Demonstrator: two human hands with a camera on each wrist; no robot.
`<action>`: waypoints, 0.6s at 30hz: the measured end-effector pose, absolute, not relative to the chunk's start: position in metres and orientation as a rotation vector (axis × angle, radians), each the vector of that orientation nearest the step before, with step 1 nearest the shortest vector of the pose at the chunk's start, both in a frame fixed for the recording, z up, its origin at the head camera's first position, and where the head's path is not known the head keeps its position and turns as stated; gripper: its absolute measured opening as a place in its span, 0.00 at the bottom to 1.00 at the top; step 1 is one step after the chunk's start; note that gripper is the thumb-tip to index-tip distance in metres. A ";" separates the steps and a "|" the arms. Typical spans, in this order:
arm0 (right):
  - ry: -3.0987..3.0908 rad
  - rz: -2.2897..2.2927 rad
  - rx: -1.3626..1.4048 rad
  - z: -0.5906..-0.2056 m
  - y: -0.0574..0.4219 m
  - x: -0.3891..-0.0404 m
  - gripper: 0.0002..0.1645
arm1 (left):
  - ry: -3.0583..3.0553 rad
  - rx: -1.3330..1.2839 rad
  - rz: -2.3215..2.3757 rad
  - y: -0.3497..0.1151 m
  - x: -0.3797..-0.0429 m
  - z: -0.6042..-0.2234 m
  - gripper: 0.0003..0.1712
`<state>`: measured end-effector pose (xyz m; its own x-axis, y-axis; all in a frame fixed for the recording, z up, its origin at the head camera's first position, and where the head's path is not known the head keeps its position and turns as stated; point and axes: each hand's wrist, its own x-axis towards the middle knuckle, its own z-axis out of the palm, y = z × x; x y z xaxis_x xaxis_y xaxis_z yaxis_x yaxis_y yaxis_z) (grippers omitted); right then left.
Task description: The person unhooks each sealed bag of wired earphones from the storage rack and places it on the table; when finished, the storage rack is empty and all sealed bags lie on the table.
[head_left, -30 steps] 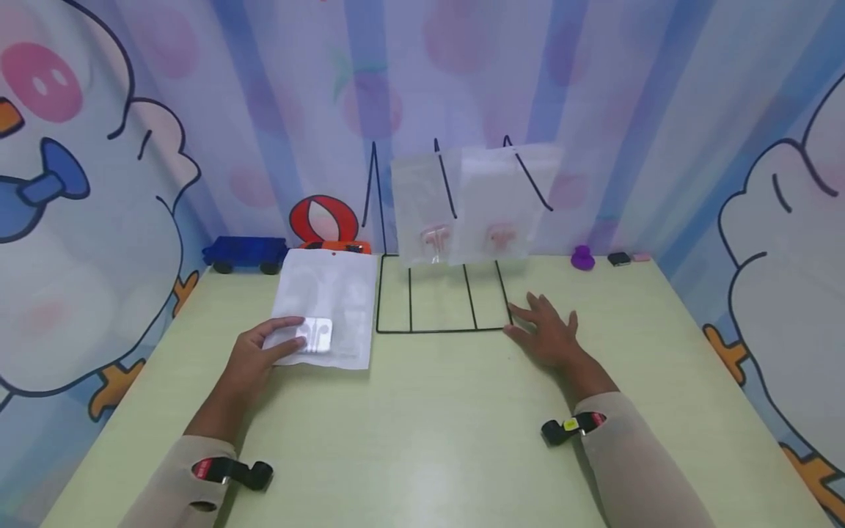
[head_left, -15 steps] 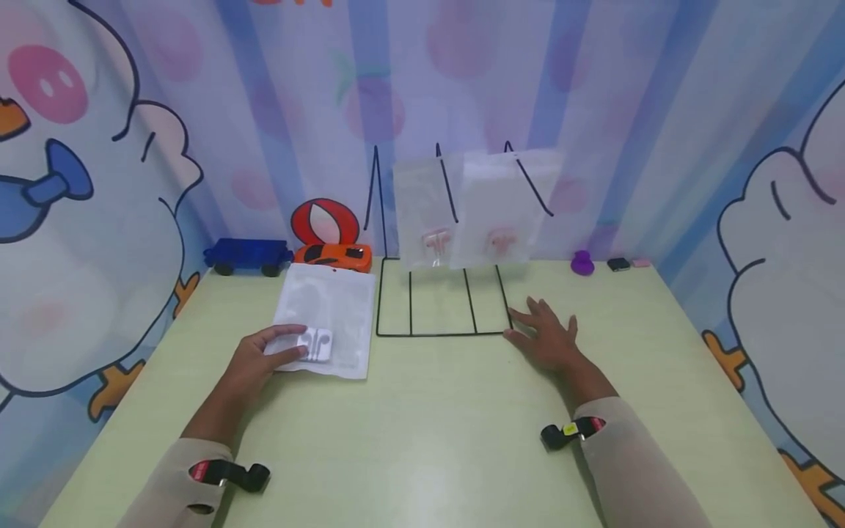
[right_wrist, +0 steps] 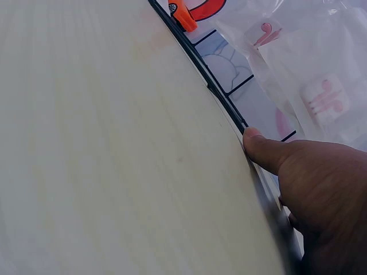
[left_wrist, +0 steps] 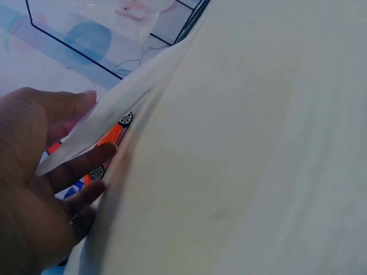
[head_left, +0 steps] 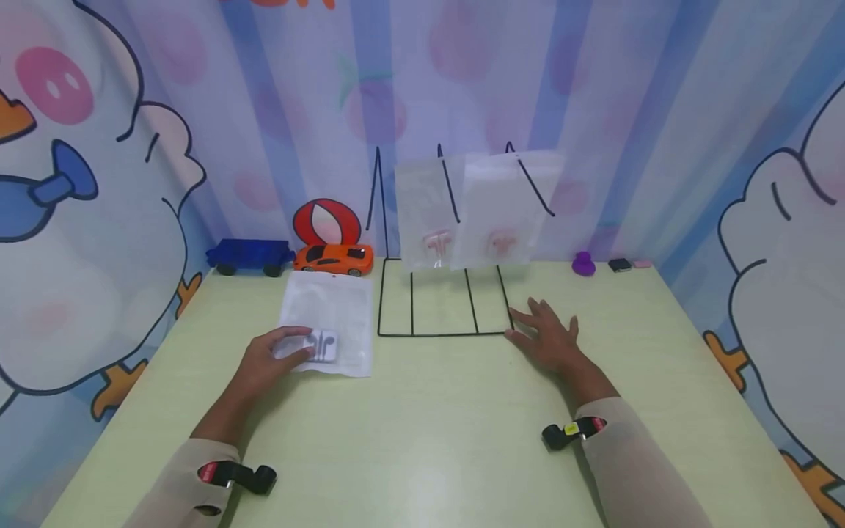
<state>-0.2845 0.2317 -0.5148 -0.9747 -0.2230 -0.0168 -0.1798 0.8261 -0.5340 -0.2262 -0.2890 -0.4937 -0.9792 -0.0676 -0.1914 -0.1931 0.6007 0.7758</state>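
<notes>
In the head view my left hand pinches the left edge of a white plastic pouch between thumb and fingers. A small white earphone case shows through its front, near the thumb. The left wrist view has the pouch edge-on between thumb and fingers, raised off the tabletop. My right hand rests with spread fingers at the front right corner of a black wire display rack. Two similar pouches, a left one and a right one, hang from the rack's middle and right hooks.
Behind the held pouch stand an orange toy car and a blue toy wagon. A purple duck-shaped figure, a small black block and a pink one sit at the back right. A printed curtain borders the table.
The held pouch's top edge has come down and toward me, uncovering the orange car; lately the left hand has shifted slightly right. The right hand stays on the rack.
</notes>
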 end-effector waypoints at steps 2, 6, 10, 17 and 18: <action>2.927 -0.849 -0.325 -0.516 0.231 -0.285 0.37 | 2.704 -0.217 1.307 -0.289 -0.226 -0.495 0.32; 2.930 -0.844 -0.327 -0.516 0.232 -0.285 0.37 | 2.779 -0.221 1.212 -0.289 -0.226 -0.497 0.33; 2.933 -0.837 -0.325 -0.515 0.231 -0.284 0.37 | 2.851 -0.241 1.062 -0.289 -0.226 -0.500 0.36; 2.936 -0.851 -0.335 -0.514 0.231 -0.284 0.37 | 2.912 -0.297 0.942 -0.284 -0.224 -0.503 0.37; 2.938 -0.846 -0.336 -0.515 0.231 -0.284 0.37 | 2.922 -0.297 0.926 -0.284 -0.223 -0.503 0.37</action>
